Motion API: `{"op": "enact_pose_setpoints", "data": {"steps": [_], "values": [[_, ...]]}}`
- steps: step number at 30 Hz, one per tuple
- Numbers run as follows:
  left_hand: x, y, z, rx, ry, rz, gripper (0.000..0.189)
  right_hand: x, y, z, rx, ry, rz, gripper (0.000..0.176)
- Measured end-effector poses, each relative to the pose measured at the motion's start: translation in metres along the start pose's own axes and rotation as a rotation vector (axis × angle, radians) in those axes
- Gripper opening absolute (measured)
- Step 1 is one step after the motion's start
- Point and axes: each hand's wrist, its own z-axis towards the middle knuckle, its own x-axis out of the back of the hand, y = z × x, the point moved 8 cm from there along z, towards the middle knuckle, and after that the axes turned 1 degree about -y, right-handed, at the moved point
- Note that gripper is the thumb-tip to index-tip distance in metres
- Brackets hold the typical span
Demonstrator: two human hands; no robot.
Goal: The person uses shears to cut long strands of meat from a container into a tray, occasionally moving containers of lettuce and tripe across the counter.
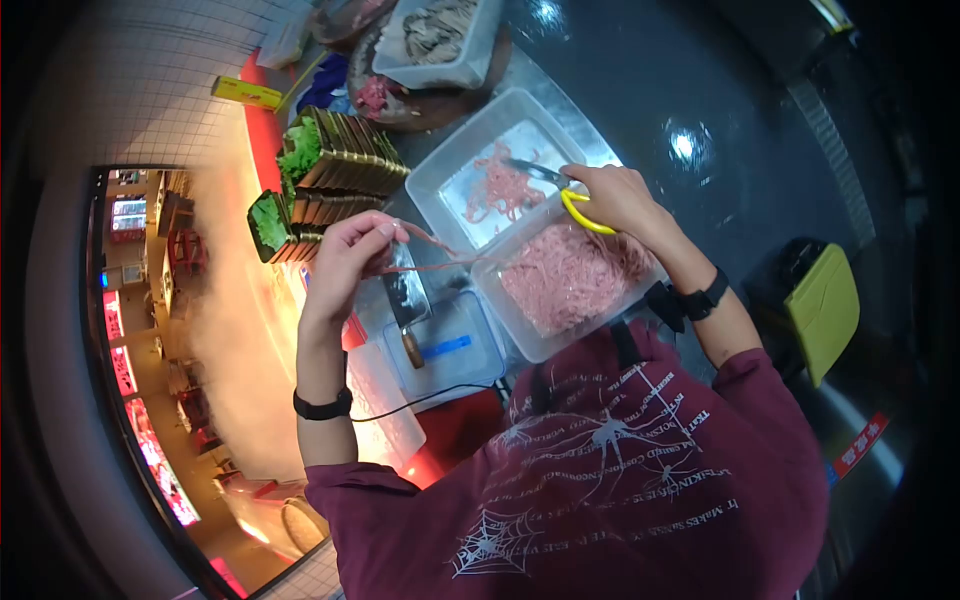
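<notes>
**Pink, stringy, kinda shiny**

Left hand (352, 255)'s got thin, floppy strips (430, 266) pinched in its fingertips, trailing right. Between the hands, a clear tub (430, 178) has a loose pink tangle (503, 190); the nearer tub (492, 300), by the right hand (618, 200), holds a thick pile (570, 280). Right hand's gripping yellow-handled scissors (577, 208). Closer in, the maroon shirt (600, 480) reads "It Makes"-something; the red label (862, 445) right of that hand's too blurry.

The near tub (545, 347) stands right before the person, meat (570, 275) in it, the far tub (437, 180) just beyond, scissors (540, 171) over that. Leftward lies a cleaver (407, 300), its handle over a lid (470, 372); trays (350, 155) stand beyond, near a board (420, 112) bearing a box (425, 73).
</notes>
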Motion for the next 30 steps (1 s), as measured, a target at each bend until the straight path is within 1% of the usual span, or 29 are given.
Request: {"op": "enact_pose_setpoints", "data": {"steps": [1, 3, 4, 5, 7, 8, 9, 11, 12, 14, 15, 17, 18, 19, 21, 22, 24, 25, 27, 29, 30], "values": [[0.001, -0.001, 0.003, 0.010, 0.020, 0.051, 0.021, -0.002, 0.002, -0.012, -0.019, -0.018, 0.021, 0.044], [0.001, -0.002, 0.010, 0.030, 0.011, 0.107, 0.020, -0.011, -0.005, -0.032, 0.106, -0.117, 0.083, 0.051], [0.000, -0.004, 0.013, 0.063, 0.003, 0.134, 0.020, -0.015, -0.009, -0.040, 0.199, -0.151, 0.118, 0.063], [-0.004, -0.002, 0.016, 0.061, -0.006, 0.132, 0.020, -0.018, -0.005, -0.045, 0.191, -0.150, 0.116, 0.063], [-0.009, -0.001, 0.019, 0.081, -0.030, 0.210, 0.021, -0.025, -0.010, -0.057, 0.306, -0.105, 0.169, 0.069], [-0.011, 0.000, 0.021, 0.082, -0.039, 0.220, 0.021, -0.020, -0.015, -0.062, 0.265, -0.101, 0.085, 0.068], [-0.013, 0.000, 0.022, 0.088, -0.044, 0.226, 0.021, -0.016, -0.022, -0.066, 0.261, -0.101, 0.094, 0.068], [-0.016, 0.003, 0.025, 0.090, -0.053, 0.255, 0.021, -0.020, -0.025, -0.073, 0.175, -0.202, 0.236, 0.050], [-0.017, 0.003, 0.026, 0.095, -0.057, 0.260, 0.021, -0.021, -0.028, -0.076, 0.172, -0.202, 0.244, 0.050], [-0.020, 0.004, 0.027, 0.093, -0.050, 0.305, 0.020, -0.016, -0.047, -0.086, 0.367, -0.196, 0.657, 0.044], [-0.021, 0.005, 0.027, 0.099, -0.056, 0.309, 0.020, -0.019, -0.050, -0.088, 0.362, -0.195, 0.664, 0.044], [-0.026, 0.008, 0.028, 0.119, -0.071, 0.370, 0.022, -0.030, -0.070, -0.094, 0.477, -0.381, 1.180, 0.048], [-0.028, 0.009, 0.027, 0.122, -0.076, 0.373, 0.022, -0.028, -0.078, -0.096, 0.700, -0.168, 1.136, 0.050], [-0.030, 0.012, 0.027, 0.110, -0.068, 0.403, 0.022, -0.035, -0.073, -0.094, 0.698, -0.164, 1.142, 0.050], [-0.033, 0.018, 0.025, 0.099, -0.060, 0.441, 0.022, -0.081, -0.077, -0.102, 0.323, -0.969, 1.569, 0.056], [-0.034, 0.019, 0.024, 0.113, -0.048, 0.465, 0.022, -0.081, -0.079, -0.106, 0.329, -0.969, 1.573, 0.056], [-0.037, 0.021, 0.024, 0.134, -0.039, 0.493, 0.022, -0.058, -0.083, -0.106, 0.395, -0.701, 1.817, 0.059], [-0.040, 0.023, 0.025, 0.120, -0.034, 0.482, 0.022, -0.062, -0.084, -0.105, 0.394, -0.699, 1.823, 0.059], [-0.045, 0.022, 0.027, 0.105, -0.037, 0.475, 0.022, -0.071, -0.095, -0.108, 0.395, -0.898, 1.914, 0.066], [-0.049, 0.023, 0.030, 0.032, -0.038, 0.474, 0.022, -0.067, -0.101, -0.104, 0.377, -0.852, 1.965, 0.068], [-0.051, 0.023, 0.032, 0.033, -0.043, 0.476, 0.022, -0.064, -0.103, -0.101, 0.358, -0.813, 2.014, 0.071]]}}
